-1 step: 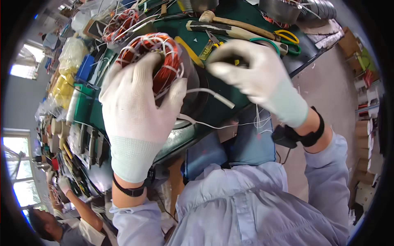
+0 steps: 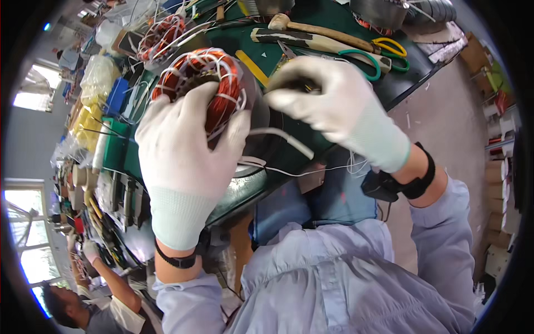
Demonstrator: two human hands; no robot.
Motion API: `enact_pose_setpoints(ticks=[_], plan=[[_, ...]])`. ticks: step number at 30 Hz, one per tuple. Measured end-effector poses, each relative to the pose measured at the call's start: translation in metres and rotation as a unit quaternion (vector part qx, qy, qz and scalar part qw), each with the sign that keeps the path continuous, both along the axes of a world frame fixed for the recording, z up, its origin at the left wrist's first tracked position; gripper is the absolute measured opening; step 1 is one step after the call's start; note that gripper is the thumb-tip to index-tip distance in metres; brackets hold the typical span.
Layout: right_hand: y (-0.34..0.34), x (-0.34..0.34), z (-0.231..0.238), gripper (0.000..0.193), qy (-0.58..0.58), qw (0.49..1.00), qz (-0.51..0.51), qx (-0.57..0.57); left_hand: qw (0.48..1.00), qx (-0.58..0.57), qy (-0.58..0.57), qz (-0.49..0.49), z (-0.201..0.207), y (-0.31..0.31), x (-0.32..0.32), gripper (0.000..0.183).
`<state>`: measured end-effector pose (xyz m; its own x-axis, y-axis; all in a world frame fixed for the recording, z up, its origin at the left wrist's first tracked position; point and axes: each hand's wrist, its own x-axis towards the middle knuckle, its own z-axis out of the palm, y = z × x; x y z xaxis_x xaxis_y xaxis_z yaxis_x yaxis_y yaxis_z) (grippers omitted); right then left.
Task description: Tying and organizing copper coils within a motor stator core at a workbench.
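Observation:
My left hand [image 2: 178, 150], in a white glove, grips the near side of a motor stator [image 2: 225, 92]. Its fingers curl over the rim into the bore, and the thumb lies along the right side. Red-copper windings laced with white cord ring the stator's top. My gloved right hand [image 2: 339, 106] is just right of the stator, thumb and fingers brought together in a pinch. Whatever they hold is hidden. A white sleeved lead [image 2: 289, 142] sticks out from the stator between my hands. Below it, a thin white cord [image 2: 300, 175] runs toward my right wrist.
On the green tabletop [image 2: 233, 39], beyond my hands, lie a mallet [image 2: 278, 22], scissors [image 2: 364, 58] with green and yellow handles, and a yellow strip [image 2: 253, 67]. Another wound coil [image 2: 167, 33] stands far left, a metal cylinder [image 2: 378, 14] far right. A co-worker [image 2: 100, 303] is at lower left.
My right hand has moved a little left, closer to the stator, still pinched. My left hand keeps its grip on the stator.

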<state>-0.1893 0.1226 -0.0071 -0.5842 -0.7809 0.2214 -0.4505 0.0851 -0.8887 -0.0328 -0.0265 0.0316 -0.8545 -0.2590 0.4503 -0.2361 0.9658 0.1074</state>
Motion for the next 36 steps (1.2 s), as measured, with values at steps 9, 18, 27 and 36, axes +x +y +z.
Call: enact_pose_setpoints(ticks=[9, 18, 27, 36], plan=[[-0.025, 0.005, -0.020, 0.021, -0.257, 0.964, 0.044, -0.053, 0.997, 0.077, 0.012, -0.026, -0.016, -0.019, -0.001, 0.059], [-0.036, 0.004, -0.027, 0.021, -0.281, 0.955, 0.028, -0.088, 0.992, 0.053, 0.100, 0.053, -0.034, -0.009, -0.010, 0.041], [-0.043, -0.020, -0.026, 0.026, -0.056, 0.997, 0.032, -0.049, 0.995, 0.033, 0.088, -0.016, -0.034, -0.019, -0.008, 0.048], [-0.039, -0.040, -0.004, 0.015, -0.118, 0.988, 0.097, -0.001, 0.988, -0.014, 0.064, -0.141, -0.029, -0.043, -0.011, 0.054]])
